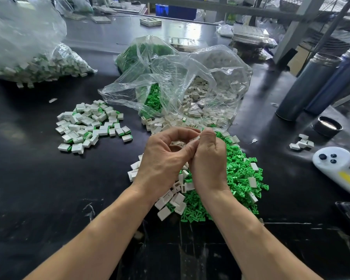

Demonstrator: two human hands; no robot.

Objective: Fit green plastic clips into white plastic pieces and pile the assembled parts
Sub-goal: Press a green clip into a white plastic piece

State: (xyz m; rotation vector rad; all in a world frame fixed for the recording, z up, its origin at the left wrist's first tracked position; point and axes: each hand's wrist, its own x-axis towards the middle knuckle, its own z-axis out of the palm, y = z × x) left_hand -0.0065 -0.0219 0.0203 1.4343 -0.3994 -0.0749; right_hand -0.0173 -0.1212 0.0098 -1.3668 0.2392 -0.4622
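Observation:
My left hand (pixel 163 158) and my right hand (pixel 208 158) meet above the black table, fingertips pinched together on a small white plastic piece (pixel 194 139); whether a clip sits in it is hidden by my fingers. Under my hands lies a heap of loose green clips (pixel 240 174) mixed with white pieces (pixel 174 197). A pile of assembled white-and-green parts (pixel 91 125) lies to the left of my hands.
An open clear bag (pixel 182 87) spilling white pieces and green clips lies behind my hands. A bag of assembled parts (pixel 32 63) sits far left. Two dark cylinders (pixel 311 85), a round lid (pixel 327 125), a white controller (pixel 335 164) and a few white pieces (pixel 301 143) occupy the right.

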